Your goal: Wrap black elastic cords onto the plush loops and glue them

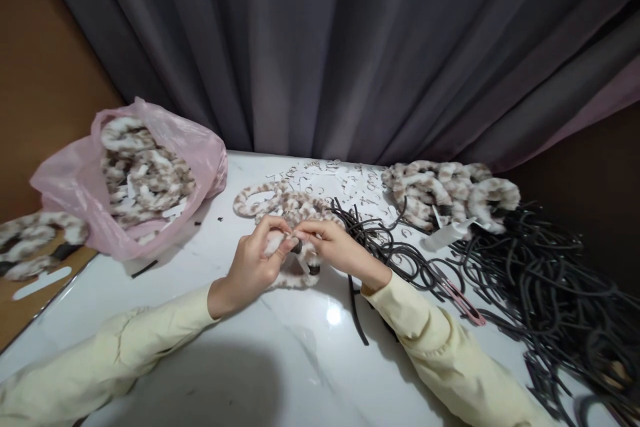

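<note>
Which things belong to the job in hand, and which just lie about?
Likely part of the job:
Furry piece, pinched between left hand and right hand
Black cords, loose
Pink-handled tool, not held
Pink bag, holding spotted rings

Probably just lying about:
Small scraps
Short black strip near the bag

Clock positions are taken from the hands. Left hand (253, 273) grips a furry piece (274, 242); right hand (330, 245) pinches it near its black end (297, 247). Spotted furry rings (250, 201) lie just beyond, toward 11 o'clock, on a white table (320, 353). At 10 o'clock: open pink bag (213, 157), containing similar rings. Small scraps (327, 180) scattered at 1 o'clock. Furry pile (450, 180) at 2 o'clock. Black cords (560, 280) heaped at 3 o'clock. Pink-handled tool (467, 307) at 4 o'clock. Dark curtain (290, 47) at 12 o'clock.
</note>
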{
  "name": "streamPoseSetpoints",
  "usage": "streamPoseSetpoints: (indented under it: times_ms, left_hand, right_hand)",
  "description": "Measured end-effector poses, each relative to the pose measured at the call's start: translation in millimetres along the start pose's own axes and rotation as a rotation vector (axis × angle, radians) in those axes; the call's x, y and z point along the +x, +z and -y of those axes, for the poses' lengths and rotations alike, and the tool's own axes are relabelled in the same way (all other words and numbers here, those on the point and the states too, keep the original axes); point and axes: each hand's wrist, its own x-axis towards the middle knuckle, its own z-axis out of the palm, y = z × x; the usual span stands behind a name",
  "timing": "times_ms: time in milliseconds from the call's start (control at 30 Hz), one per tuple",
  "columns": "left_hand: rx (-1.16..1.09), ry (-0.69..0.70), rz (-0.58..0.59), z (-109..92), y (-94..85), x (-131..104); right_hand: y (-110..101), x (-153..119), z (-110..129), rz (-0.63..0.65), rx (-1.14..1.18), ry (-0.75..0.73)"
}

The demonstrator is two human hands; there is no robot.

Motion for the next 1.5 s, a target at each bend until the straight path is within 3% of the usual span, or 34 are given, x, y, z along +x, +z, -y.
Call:
streamPoseSetpoints:
  times_ms: [100, 200, 267, 367, 433, 533, 633, 800, 1000, 1100, 1267, 1400, 1500]
  left_hand:
    - [-0.001, 0.108, 0.004, 1, -0.4, -1]
    - [-0.005, 0.142, 0.01, 1, -0.8, 0]
    - [-0.022, 0.051, 0.014, 1, -0.9, 3]
    - [-0.139, -0.177, 0.001, 3, -0.5, 11]
    - [-0.289, -0.329, -0.028, 7, 0.2, 17]
    - [-0.545, -0.538, -0.075, 15, 2.0, 23]
    - [-0.799, -0.721, -0.078, 18, 3.9, 25]
    - [-0.972, -0.893, -0.061, 12, 4.3, 25]
    - [-0.825, -0.717, -0.023, 9, 3.6, 20]
    - [-0.659, -0.612, 0.013, 8, 3.7, 18]
    - [-0.301, -0.385, 0.037, 9, 2.6, 20]
    - [0.053, -0.238, 0.005, 13, 2.1, 20]
    - [0.167, -0.177, 0.009, 17, 3.9, 17]
  right_hand:
    - [1, 1, -3, 0.027, 0.146, 0.05]
    - [0, 1, -4, 0.032, 0.12, 0.058]
    - [1, -1, 1, -0.068, -0.027, 0.036]
    - [5, -8, 17, -0.364, -0.315, -0.061]
    - [11, -15, 30, -0.444, -0.392, -0.121]
    - [22, -24, 41, -0.276, -0.357, -0.081]
    - [34, -27, 34, -0.091, -0.318, 0.043]
    - [47, -20, 11, -0.129, -0.177, 0.135]
    - [51, -9, 5, -0.163, 0.41, 0.36]
    - [51, -8, 5, -0.198, 0.526, 0.433]
    - [47, -9, 7, -0.192, 0.431, 0.528]
    - [42, -10, 7, -0.206, 0.331, 0.419]
    - [41, -10, 6, -0.188, 0.173, 0.338]
